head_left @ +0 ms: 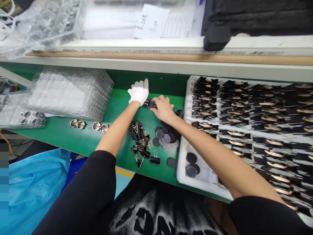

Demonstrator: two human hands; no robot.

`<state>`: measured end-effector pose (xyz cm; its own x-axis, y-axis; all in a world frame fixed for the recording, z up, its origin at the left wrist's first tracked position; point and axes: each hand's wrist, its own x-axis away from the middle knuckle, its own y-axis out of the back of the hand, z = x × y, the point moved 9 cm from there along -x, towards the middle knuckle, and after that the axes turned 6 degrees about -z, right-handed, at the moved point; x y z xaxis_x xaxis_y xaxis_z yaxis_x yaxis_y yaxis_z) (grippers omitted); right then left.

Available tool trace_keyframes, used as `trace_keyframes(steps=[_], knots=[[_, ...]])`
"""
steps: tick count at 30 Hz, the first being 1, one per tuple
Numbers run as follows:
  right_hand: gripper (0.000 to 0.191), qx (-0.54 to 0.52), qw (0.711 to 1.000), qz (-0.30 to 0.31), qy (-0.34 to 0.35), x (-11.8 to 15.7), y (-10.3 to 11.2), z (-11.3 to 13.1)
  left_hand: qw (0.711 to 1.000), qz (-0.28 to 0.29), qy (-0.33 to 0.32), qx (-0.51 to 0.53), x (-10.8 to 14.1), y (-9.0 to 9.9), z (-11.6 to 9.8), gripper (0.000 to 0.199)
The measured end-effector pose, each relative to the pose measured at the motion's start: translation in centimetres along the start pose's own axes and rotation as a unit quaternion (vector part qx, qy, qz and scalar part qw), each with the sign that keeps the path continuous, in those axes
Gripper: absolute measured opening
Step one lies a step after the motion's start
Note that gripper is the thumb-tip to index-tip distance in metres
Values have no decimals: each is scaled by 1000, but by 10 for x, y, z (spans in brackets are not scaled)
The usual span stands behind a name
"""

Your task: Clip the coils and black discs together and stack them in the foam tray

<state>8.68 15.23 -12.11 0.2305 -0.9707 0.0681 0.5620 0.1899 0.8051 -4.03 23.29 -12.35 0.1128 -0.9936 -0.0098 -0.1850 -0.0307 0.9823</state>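
A: Any writing you can read?

B: On the shelf (107,60), a paper slip (153,21) carries handwritten digits, perhaps "8.268", turned sideways. Beside it is a printed form (177,26) with ruled columns, its text too small to read. Print along the shelf's edge is blurred.

A: And the hands?

B: The left hand (139,92), in a white glove, is against one end of some black binder clips (150,103) near the back of the green desk (122,112); I can't tell whether its fingers grip. The bare right hand (163,109) has thumb and fingers closed on the other end.

A: What's around them?

B: Nearer the body, a loose clip pile (140,140) in black metal with wire handles; beside it, flat round discs (167,137), some grey and translucent, others dark. The right forearm crosses a white tray (182,163), hiding part of it. Rows of clips stand there, pinching thin gold-coloured edges, and a front compartment holds more round discs.

A: On the left?

B: Two pairs of round lenses (77,124) with gold-toned rims lie before a tall stack of clear plastic trays (68,94), moulded with pockets. A black box-like block (216,37) overhangs the shelf's edge, and crinkled blue fabric (36,186) hangs below the desk.
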Motion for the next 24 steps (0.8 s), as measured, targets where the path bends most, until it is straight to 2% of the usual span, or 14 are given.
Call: trace_keyframes(steps=[3,6,9,11,13,15,17,18,20,22,24], knots=[[27,-27,1000,1,-10,1,6,5,998,-21,4,57,7,24,-4,50],[22,-86,996,13,-20,3,24,10,991,-14,-40,129,23,58,-13,64],[28,-189,979,72,-25,14,48,14,975,13,-131,180,58,95,-26,65],[40,-259,956,134,-27,31,65,14,963,33,-187,191,89,115,-35,47],[47,-309,931,190,-30,54,81,11,953,53,-222,197,119,127,-44,38],[52,-343,911,227,-44,78,95,2,948,79,-238,199,145,128,-56,35],[52,-348,904,243,-53,100,107,-13,943,107,-251,194,165,119,-72,32],[48,-331,910,244,-44,110,112,-21,939,118,-261,189,174,112,-82,32],[37,-241,945,222,11,127,125,-39,933,125,-285,183,188,98,-103,31],[30,-127,974,174,66,142,137,-58,930,104,-312,163,200,83,-124,32],[29,-49,989,113,77,154,146,-78,930,64,-342,118,211,70,-143,33]])
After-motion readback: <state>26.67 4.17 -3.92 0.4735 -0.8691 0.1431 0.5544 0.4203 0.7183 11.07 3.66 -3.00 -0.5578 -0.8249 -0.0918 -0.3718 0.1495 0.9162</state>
